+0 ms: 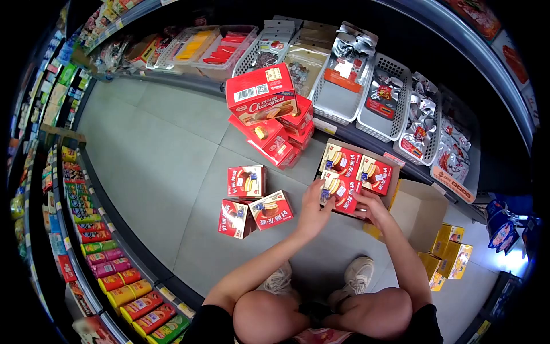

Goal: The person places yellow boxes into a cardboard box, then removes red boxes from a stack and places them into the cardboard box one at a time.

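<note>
Bare grey floor (pixel 195 149) lies open left of the red Chocopai stack (pixel 263 100) and between the three loose boxes (pixel 255 200) and the filled carton (pixel 325 163). The stack and shelf baskets (pixel 342 94) block the far side; an open carton (pixel 421 206) crowds the right.

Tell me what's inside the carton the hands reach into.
Red-and-cream boxes with pictures of cakes sit inside the carton; they cover its bottom, so anything beneath them can't be seen.

"好丽友·派" is printed on the box (pixel 337 190) between the left hand (pixel 317 205) and right hand (pixel 371 207) and on the small boxes (pixel 246 182) left of them; "Chocopai" is shown on the large red box (pixel 262 94) beyond.
</note>
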Action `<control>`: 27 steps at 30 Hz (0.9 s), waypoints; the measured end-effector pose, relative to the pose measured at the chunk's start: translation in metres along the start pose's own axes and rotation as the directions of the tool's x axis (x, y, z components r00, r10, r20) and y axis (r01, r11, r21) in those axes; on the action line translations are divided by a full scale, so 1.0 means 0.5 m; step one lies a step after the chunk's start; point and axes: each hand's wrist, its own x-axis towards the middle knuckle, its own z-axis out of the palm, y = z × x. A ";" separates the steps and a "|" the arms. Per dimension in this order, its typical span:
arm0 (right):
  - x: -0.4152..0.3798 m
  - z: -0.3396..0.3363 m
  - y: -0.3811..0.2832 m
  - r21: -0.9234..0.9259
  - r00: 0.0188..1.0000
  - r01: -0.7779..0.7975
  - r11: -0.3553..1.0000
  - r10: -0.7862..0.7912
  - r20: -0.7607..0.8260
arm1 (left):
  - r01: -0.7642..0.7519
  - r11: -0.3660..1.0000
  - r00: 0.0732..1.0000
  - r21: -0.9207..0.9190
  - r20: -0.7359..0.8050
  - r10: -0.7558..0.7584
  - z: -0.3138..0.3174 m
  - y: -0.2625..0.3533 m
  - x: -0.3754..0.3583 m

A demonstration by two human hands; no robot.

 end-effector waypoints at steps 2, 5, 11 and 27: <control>-0.005 -0.011 -0.007 0.039 1.000 -0.001 0.999 0.000 0.005 | -0.069 0.989 0.997 -0.132 -0.050 0.063 -0.017 0.024 0.007; -0.026 -0.005 -0.036 0.051 0.998 0.061 0.997 -0.060 -0.014 | -0.137 0.964 0.987 -0.229 -0.113 0.113 -0.020 0.040 0.017; 0.002 -0.006 -0.080 0.086 0.974 0.187 0.979 -0.173 -0.149 | -0.114 0.938 0.992 -0.328 -0.090 0.089 -0.012 0.024 0.040; 0.035 0.019 -0.123 -0.780 0.635 0.239 0.578 -0.701 -0.325 | 0.028 0.860 0.966 -0.509 -0.207 -0.154 -0.206 -0.097 -0.116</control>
